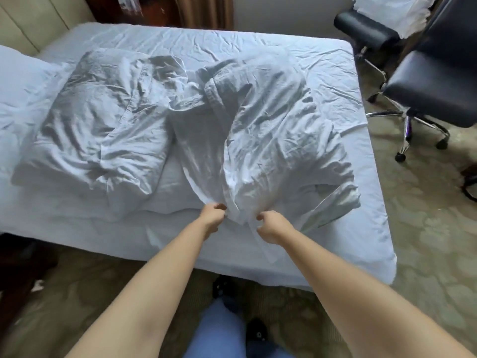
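A crumpled white pillowcase (268,140) with a pillow partly inside lies on the right half of the bed (322,63). Its open near edge bunches toward the bed's front side. My left hand (213,215) pinches that edge on the left, fingers curled into the cloth. My right hand (271,227) grips the same edge a little to the right. Both forearms reach in from below. A second white pillow (100,122) in its wrinkled case lies flat on the left half of the bed.
A dark office chair (436,83) on wheels stands right of the bed, with white cloth (395,11) on another seat behind it. Patterned carpet (426,228) runs along the bed's right and near sides. My legs and dark shoes (222,288) are below the bed edge.
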`<state>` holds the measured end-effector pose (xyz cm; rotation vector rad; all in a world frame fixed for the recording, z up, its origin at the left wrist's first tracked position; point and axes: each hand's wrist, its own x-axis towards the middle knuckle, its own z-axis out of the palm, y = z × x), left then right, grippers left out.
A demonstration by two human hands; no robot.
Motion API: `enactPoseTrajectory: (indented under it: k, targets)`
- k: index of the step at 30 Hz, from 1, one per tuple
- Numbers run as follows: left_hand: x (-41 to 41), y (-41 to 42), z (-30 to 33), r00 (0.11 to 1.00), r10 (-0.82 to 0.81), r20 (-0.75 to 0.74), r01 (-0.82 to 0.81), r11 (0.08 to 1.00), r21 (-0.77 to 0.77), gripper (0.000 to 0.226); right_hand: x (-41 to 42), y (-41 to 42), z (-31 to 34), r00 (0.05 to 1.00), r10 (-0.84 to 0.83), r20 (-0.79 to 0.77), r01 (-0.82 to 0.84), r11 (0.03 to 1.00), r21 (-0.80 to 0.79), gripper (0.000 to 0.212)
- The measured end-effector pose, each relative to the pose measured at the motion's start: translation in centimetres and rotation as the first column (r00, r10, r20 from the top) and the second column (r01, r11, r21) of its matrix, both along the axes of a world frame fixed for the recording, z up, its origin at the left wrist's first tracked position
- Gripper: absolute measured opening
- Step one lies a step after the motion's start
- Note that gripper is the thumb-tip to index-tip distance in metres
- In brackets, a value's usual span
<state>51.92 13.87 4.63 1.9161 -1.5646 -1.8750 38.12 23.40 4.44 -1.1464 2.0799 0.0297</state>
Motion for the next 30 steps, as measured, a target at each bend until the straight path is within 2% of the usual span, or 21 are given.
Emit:
enactPoseTrajectory:
  k: [3, 5, 7, 8, 10, 13, 16, 17, 18, 20, 22, 23, 24, 27, 28, 29, 30]
  targets:
    - [-2.3, 0.0, -0.4, 0.988, 0.091, -0.121, -0.093, 0.996, -0.014, 0.021, -1.0, -0.7, -0.8, 0.999, -0.020, -0.027, 0.019, 0.999, -0.033, 0.040]
    - [-4.2, -0.5, -0.3, 0.949, 0.205, -0.238, -0.204, 0.979, 0.029, 0.034, -1.6, -1.2, -1.3, 0.997, -0.074, -0.021, 0.072, 0.994, -0.078, 0.039]
    - [-6.3, -1.1, -0.4, 0.918, 0.273, -0.287, -0.262, 0.962, 0.076, 0.052, -2.5, -1.4, -1.6, 0.996, -0.079, -0.047, 0.074, 0.992, -0.101, 0.040]
    - [-7.3, -1.3, -0.4, 0.919, 0.274, -0.282, -0.264, 0.962, 0.074, 0.055, -3.2, -1.3, -1.8, 0.997, -0.035, -0.071, 0.030, 0.997, -0.075, 0.043]
    - [-9.0, -1.5, -0.1, 0.938, 0.232, -0.259, -0.228, 0.973, 0.047, 0.038, -4.9, -0.9, -2.0, 0.981, 0.136, -0.137, -0.132, 0.991, 0.038, 0.057]
    - [-10.1, -1.6, 0.7, 0.959, 0.189, -0.213, -0.175, 0.981, 0.082, 0.031, -7.5, 0.1, -2.7, 0.890, 0.401, -0.217, -0.341, 0.901, 0.266, 0.089]
    - [-10.1, -1.2, 1.0, 0.950, 0.220, -0.222, -0.192, 0.971, 0.142, 0.018, -9.2, 1.6, -4.5, 0.827, 0.520, -0.214, -0.412, 0.820, 0.398, 0.104]
    - [-9.8, -0.6, 0.8, 0.944, 0.246, -0.221, -0.210, 0.962, 0.174, 0.011, -9.4, 2.1, -5.1, 0.802, 0.550, -0.235, -0.434, 0.805, 0.403, 0.099]
    - [-9.1, 0.4, 0.3, 0.946, 0.260, -0.196, -0.217, 0.952, 0.215, 0.015, -9.7, 2.4, -5.5, 0.769, 0.584, -0.261, -0.468, 0.791, 0.394, 0.087]
    - [-7.4, 3.2, -0.7, 0.955, 0.255, -0.148, -0.202, 0.931, 0.304, 0.015, -10.3, 2.8, -6.3, 0.728, 0.629, -0.273, -0.525, 0.767, 0.368, 0.053]
    - [-6.2, 5.2, -3.0, 0.975, 0.223, -0.022, -0.208, 0.939, 0.274, 0.049, -10.7, 2.8, -7.0, 0.763, 0.594, -0.254, -0.521, 0.798, 0.302, 0.035]
    - [-6.0, 5.8, -3.9, 0.974, 0.224, 0.036, -0.226, 0.944, 0.241, 0.060, -10.9, 2.8, -6.8, 0.816, 0.527, -0.235, -0.482, 0.847, 0.224, 0.031]
    - [-6.1, 6.1, -4.4, 0.968, 0.240, 0.075, -0.250, 0.945, 0.209, 0.058, -11.1, 2.9, -6.6, 0.878, 0.436, -0.198, -0.417, 0.899, 0.133, 0.030]
    - [-7.6, 6.2, -3.7, 0.933, 0.353, 0.068, -0.358, 0.930, 0.083, 0.037, -12.9, 3.2, -6.7, 0.989, 0.143, 0.032, -0.141, 0.988, -0.057, 0.052]
    - [-8.3, 6.1, -3.0, 0.922, 0.385, 0.037, -0.386, 0.922, 0.036, 0.031, -13.3, 3.2, -6.6, 0.986, -0.003, 0.169, 0.021, 0.994, -0.105, 0.062]
    - [-9.2, 6.0, -2.3, 0.910, 0.414, -0.007, -0.414, 0.910, -0.019, 0.021, -13.6, 3.0, -6.5, 0.921, -0.202, 0.332, 0.262, 0.954, -0.147, 0.071]
    - [-10.1, 6.1, -1.6, 0.899, 0.434, -0.058, -0.437, 0.897, -0.064, 0.008, -14.0, 2.7, -6.4, 0.763, -0.401, 0.507, 0.535, 0.832, -0.146, 0.076]
